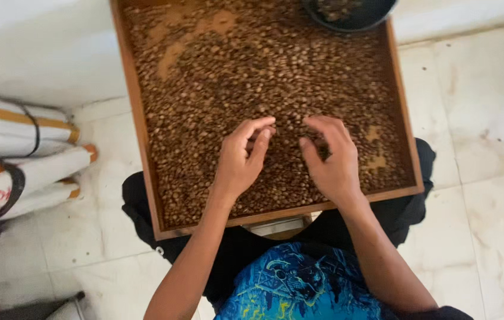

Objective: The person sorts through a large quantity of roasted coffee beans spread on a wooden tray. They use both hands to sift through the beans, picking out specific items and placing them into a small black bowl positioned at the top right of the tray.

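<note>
A person sits on the floor with a big wooden tray [145, 154] resting across their lap. The tray is full of small brown beans [276, 71], spread in a thin layer almost everywhere. Bare wood shows in a few spots near 11 o'clock.

Both hands lie on the beans at the near side of the tray, around 6 o'clock. The left hand [241, 160] is curled, with the thumb and first fingers bent in toward each other as if picking at a bean, but I cannot tell if one is caught between them. The right hand [332, 157] is curled too, fingers bent down into the beans, thumb pointing toward the left hand. The two hands are near each other, not touching, with a small patch of beans between them.

Most of the beans lie away from the hands, toward 12 o'clock. A dark bowl [353, 15] sits on the far edge at about 1 o'clock, nearer the right hand. White sacks [21, 154] rest on the floor at 9 o'clock.
</note>
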